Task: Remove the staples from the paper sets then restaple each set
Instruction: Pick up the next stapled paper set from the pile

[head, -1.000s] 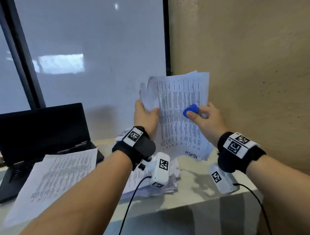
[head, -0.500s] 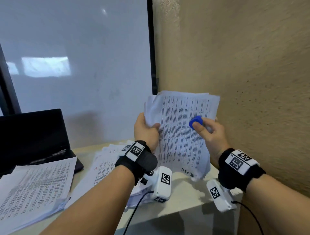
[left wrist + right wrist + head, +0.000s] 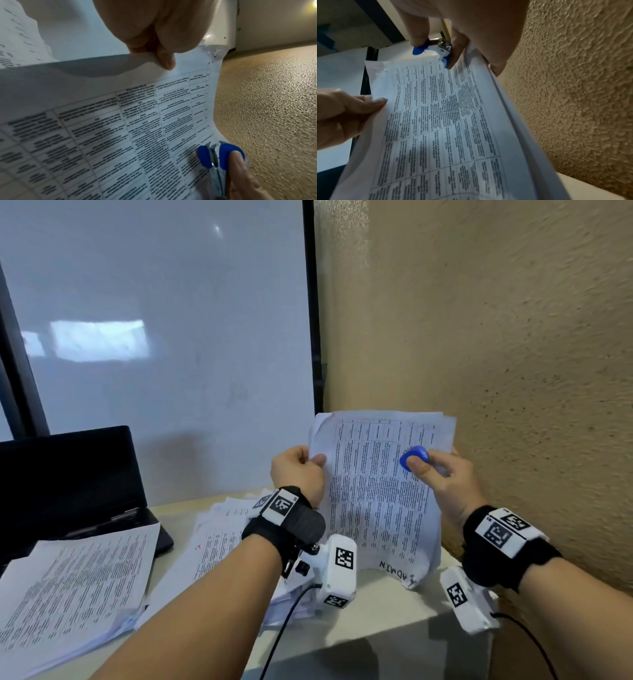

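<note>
On my far left I see a black open laptop (image 3: pixel 68 484) at the back of the pale tabletop (image 3: pixel 387 607), with a thick stack of white printed sheets (image 3: pixel 72 587) lying over its front edge. Just right of that, a second loose spread of printed pages (image 3: pixel 222 539) lies on the table under my left forearm.

My left hand (image 3: pixel 297 474) is raised above the table, fingers curled, thumb in front, pinching the left edge of the white stapled set of printed table pages (image 3: pixel 380 498). I hold that set upright in the air in front of the white board (image 3: pixel 164 337) and the rough beige wall (image 3: pixel 513 354); its lower corner, with the handwritten word ADMIN, hangs just above the tabletop. The left wrist view shows the top left corner torn and pierced with small holes (image 3: pixel 214 52); I cannot tell whether a staple sits there.

My right hand (image 3: pixel 445 477) grips the right edge of the same set, fingers behind the sheets. Its thumb and forefinger also pinch a small blue-handled metal staple remover (image 3: pixel 414 457) against the front page near the upper right; in the right wrist view the blue grips are squeezed close
</note>
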Demonstrator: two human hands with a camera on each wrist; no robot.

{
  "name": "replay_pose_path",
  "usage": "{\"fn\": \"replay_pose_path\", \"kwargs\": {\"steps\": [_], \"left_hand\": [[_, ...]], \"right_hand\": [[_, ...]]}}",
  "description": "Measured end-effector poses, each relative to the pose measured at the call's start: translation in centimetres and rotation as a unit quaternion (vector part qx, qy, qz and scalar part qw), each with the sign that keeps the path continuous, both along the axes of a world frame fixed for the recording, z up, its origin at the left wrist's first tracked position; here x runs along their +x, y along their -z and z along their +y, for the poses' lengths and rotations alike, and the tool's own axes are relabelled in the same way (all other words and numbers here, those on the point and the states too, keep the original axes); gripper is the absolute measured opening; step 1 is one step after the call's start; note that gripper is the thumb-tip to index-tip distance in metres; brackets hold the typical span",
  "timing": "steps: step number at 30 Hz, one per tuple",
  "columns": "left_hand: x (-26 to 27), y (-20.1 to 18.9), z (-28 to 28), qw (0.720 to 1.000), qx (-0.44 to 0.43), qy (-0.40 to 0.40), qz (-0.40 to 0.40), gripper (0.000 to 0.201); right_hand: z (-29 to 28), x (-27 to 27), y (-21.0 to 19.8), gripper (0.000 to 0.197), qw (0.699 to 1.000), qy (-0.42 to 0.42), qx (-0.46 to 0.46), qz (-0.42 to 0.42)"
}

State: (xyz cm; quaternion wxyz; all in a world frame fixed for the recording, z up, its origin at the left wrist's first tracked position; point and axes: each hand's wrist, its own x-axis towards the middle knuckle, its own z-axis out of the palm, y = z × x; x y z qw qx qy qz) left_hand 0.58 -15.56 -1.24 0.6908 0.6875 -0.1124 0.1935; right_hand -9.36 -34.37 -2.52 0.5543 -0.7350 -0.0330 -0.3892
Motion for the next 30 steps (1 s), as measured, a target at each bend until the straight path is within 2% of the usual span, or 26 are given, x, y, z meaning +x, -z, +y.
{"fn": "replay_pose_path", "kwargs": {"steps": [2,5,7,10,12,14,16,19,22,26,30], "left_hand": [[-0.1,-0.2,0.0,1.000,0.007,0.012,-0.009,0.027],[-0.7,-0.7,0.0,0.998,0.026,0.055,-0.020,0.015],[-1.0,-0.8,-0.1,0.996,0.039,0.075,-0.019,0.026],[-1.8,-0.8,-0.5,0.993,0.075,0.086,-0.033,0.029],[-1.8,-0.8,-0.7,0.995,0.061,0.074,-0.040,0.037],[-1.7,-0.8,-0.8,0.995,0.048,0.080,-0.034,0.049],[-1.8,-0.7,-0.9,0.993,0.072,0.081,-0.041,0.060],[-2.2,-1.5,-0.7,0.990,0.087,0.057,-0.095,0.067],[-2.0,-2.7,-0.3,0.983,0.106,0.060,-0.138,0.046],[-1.6,-3.4,-0.1,0.976,0.129,0.020,-0.177,0.015],[-0.8,-3.1,0.2,0.972,0.134,-0.021,-0.194,0.017]], "right_hand": [[0.1,-0.2,-0.1,0.016,1.000,-0.013,-0.007,0.007],[0.2,-0.1,-0.1,0.008,1.000,-0.004,-0.010,-0.017],[0.4,-0.1,0.0,0.013,1.000,0.007,-0.013,-0.014],[0.8,-0.3,0.0,0.021,0.999,-0.024,-0.030,0.000],[0.7,-0.2,0.0,0.024,1.000,-0.024,-0.009,-0.012],[0.4,-0.2,0.0,0.021,1.000,-0.025,0.004,-0.011],[0.5,-0.2,0.1,0.015,0.999,-0.027,-0.040,0.006],[0.0,-0.1,-0.1,0.019,1.000,-0.011,-0.005,0.003],[-0.3,0.1,-0.1,0.024,0.999,-0.019,-0.024,0.022],[-0.4,0.6,0.0,0.018,0.999,-0.032,-0.029,0.026],[-0.5,1.2,0.0,0.015,0.999,-0.022,0.015,0.030]]}}
